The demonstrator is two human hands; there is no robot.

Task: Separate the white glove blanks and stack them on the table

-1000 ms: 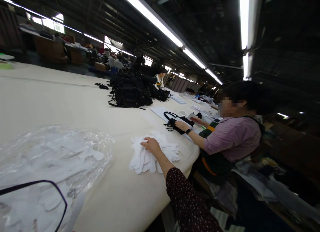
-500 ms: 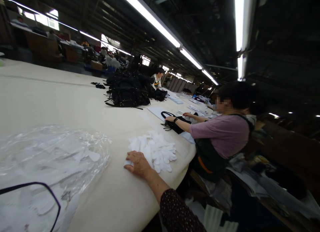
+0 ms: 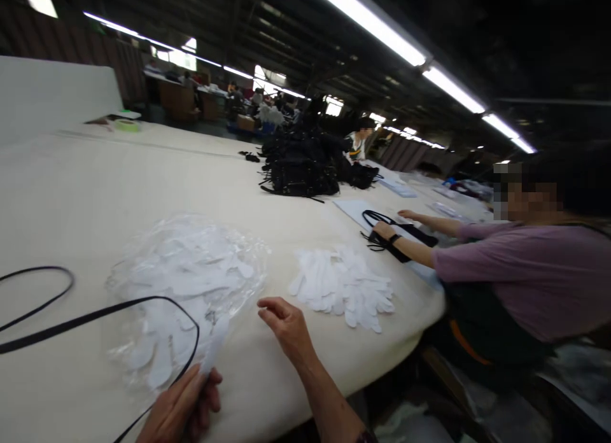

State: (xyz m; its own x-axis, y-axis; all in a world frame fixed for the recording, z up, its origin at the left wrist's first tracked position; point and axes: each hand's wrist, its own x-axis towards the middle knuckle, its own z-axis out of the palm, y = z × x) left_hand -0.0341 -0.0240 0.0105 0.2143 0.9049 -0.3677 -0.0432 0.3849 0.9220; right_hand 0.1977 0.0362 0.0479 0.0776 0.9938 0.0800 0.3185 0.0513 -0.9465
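Observation:
My left hand is at the bottom edge, fingers pinched on a white cut piece that sticks up from it. It sits beside a clear plastic bag full of white cut pieces. My right hand hovers over the table between that bag and a loose pile of white pieces; its fingers are curled and apart, holding nothing. A thin black strap loops across the table and over the bag.
The cream cutting table stretches far back. A co-worker in a purple shirt on the right handles a black bag. A heap of black bags lies farther back. Another person sits beyond it.
The view swung left. My right hand left the loose white pile and moved toward the plastic bag. My left hand came into view, pinching a white piece.

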